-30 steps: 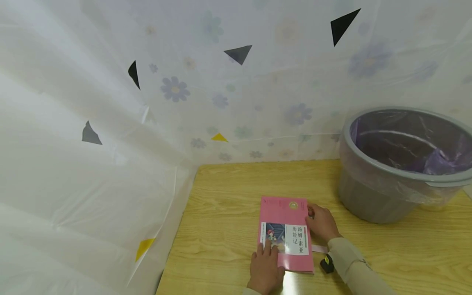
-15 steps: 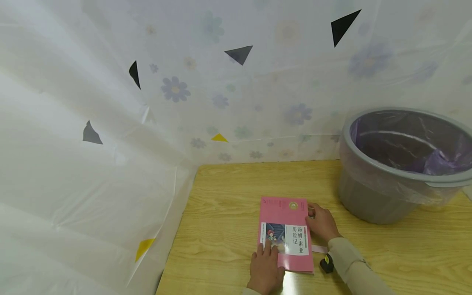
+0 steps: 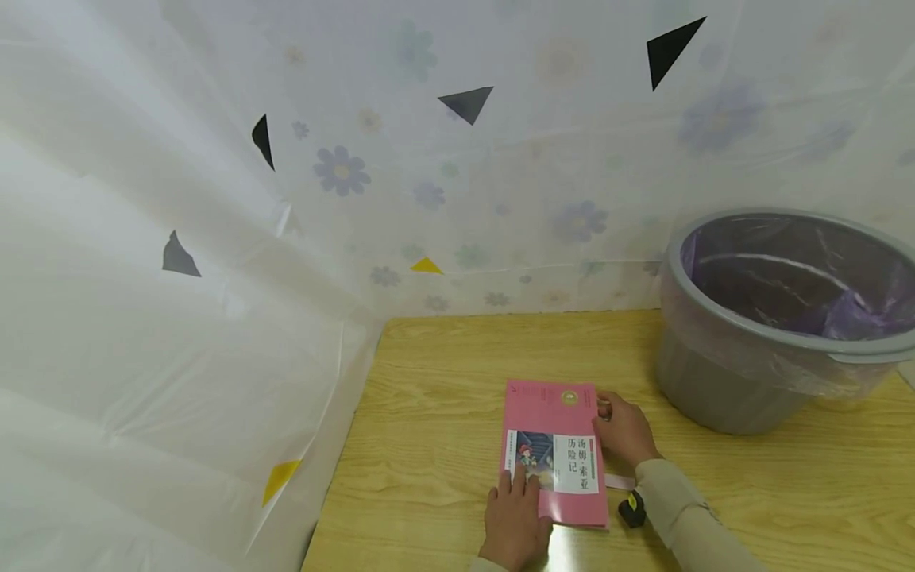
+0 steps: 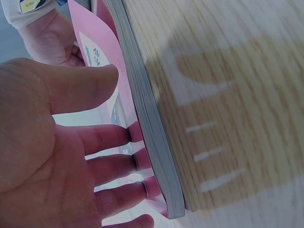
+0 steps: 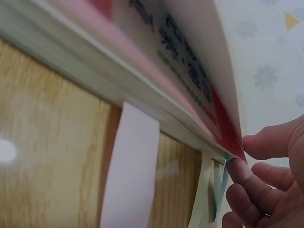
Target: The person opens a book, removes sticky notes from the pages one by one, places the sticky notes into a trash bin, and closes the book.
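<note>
A pink paperback book [image 3: 546,413] with a white title panel and a small picture lies on the wooden table. My left hand [image 3: 513,516] rests on the lower left of its cover, fingers straight and spread. In the left wrist view, the fingertips lie over the edge of the cover, and the page block shows below. Toward the upper right edge, my right hand [image 3: 626,430] holds the book. The right wrist view shows its thumb and fingertip pinching the cover's edge [image 5: 232,128], which bows up. A pale pink paper strip [image 5: 130,166] sticks out from the pages.
A large grey tub [image 3: 729,381] lined with a purple-tinted clear bag stands at the back right of the table [image 3: 429,381]. White plastic sheeting with flowers and triangles hangs behind and to the left. A small black and yellow piece [image 3: 632,510] sits by the right cuff.
</note>
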Demonstrator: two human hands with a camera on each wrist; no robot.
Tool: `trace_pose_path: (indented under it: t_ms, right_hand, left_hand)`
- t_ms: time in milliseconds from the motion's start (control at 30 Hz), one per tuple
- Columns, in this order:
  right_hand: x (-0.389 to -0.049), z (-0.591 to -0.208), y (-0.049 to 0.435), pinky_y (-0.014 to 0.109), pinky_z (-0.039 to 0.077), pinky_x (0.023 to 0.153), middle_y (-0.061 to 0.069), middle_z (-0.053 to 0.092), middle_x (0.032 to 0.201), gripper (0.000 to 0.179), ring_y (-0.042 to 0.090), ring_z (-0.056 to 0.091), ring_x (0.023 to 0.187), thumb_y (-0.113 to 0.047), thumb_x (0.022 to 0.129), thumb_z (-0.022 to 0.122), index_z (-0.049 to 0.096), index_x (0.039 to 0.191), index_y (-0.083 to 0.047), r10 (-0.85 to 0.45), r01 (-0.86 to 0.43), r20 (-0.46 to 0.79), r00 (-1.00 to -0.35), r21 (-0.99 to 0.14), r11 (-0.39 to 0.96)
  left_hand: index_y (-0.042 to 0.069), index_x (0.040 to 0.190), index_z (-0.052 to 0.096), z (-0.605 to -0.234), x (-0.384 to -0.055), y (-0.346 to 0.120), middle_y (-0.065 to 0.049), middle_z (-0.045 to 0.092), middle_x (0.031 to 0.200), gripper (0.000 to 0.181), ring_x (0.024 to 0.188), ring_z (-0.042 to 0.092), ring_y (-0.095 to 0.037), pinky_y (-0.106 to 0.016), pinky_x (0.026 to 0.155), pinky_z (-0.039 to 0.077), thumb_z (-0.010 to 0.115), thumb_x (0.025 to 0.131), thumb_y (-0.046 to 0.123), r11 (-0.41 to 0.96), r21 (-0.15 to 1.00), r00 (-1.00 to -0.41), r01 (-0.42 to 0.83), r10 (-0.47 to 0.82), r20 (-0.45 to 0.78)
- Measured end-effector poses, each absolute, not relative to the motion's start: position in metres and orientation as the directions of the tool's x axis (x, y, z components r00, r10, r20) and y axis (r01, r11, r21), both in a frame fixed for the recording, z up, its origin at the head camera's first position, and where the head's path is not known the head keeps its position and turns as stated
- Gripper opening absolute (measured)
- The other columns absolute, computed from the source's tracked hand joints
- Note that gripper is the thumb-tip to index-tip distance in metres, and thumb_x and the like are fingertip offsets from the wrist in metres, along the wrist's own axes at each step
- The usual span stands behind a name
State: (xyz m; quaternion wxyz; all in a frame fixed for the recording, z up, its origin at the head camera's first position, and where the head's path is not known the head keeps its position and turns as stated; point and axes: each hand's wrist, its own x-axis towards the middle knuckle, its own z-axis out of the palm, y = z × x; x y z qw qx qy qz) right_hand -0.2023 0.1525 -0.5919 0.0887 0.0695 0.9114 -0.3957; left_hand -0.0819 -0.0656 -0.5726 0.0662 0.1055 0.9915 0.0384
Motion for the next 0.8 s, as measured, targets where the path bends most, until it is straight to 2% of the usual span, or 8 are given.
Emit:
trace_pose_path:
  t_ms: [400,633,800]
  right_hand:
    - [-0.202,-0.586,0.152,0.054,0.049,0.093,0.024,0.064,0.120,0.055,0.036,0.061,0.107,-0.015,0.094,0.058,0.043,0.143,0.004,0.059,0.198,-0.211,-0.976,-0.735,0.649]
    - [-0.199,-0.581,0.149,0.045,0.052,0.087,0.021,0.063,0.118,0.053,0.030,0.061,0.101,-0.015,0.094,0.058,0.046,0.142,0.003,0.068,0.197,-0.199,-0.978,-0.757,0.623]
    - [-0.196,-0.572,0.147,0.048,0.052,0.090,0.024,0.064,0.118,0.053,0.034,0.063,0.105,-0.018,0.095,0.057,0.046,0.141,0.005,0.050,0.180,-0.188,-0.981,-0.785,0.593]
  left_hand:
    - [0.015,0.135,0.057,-0.574,-0.082,-0.066,-0.006,0.052,0.148,0.058,0.134,0.050,-0.028,-0.043,0.103,0.048,0.065,0.086,0.045,0.975,0.068,-0.970,0.210,0.216,-0.113]
    - [0.015,0.137,0.056,-0.576,-0.082,-0.066,-0.006,0.051,0.150,0.059,0.136,0.049,-0.028,-0.044,0.104,0.048,0.064,0.086,0.044,0.976,0.071,-0.969,0.208,0.215,-0.119]
    - [0.016,0.137,0.056,-0.576,-0.082,-0.066,-0.006,0.050,0.150,0.060,0.136,0.049,-0.029,-0.045,0.104,0.048,0.064,0.086,0.044,0.975,0.080,-0.968,0.208,0.217,-0.124]
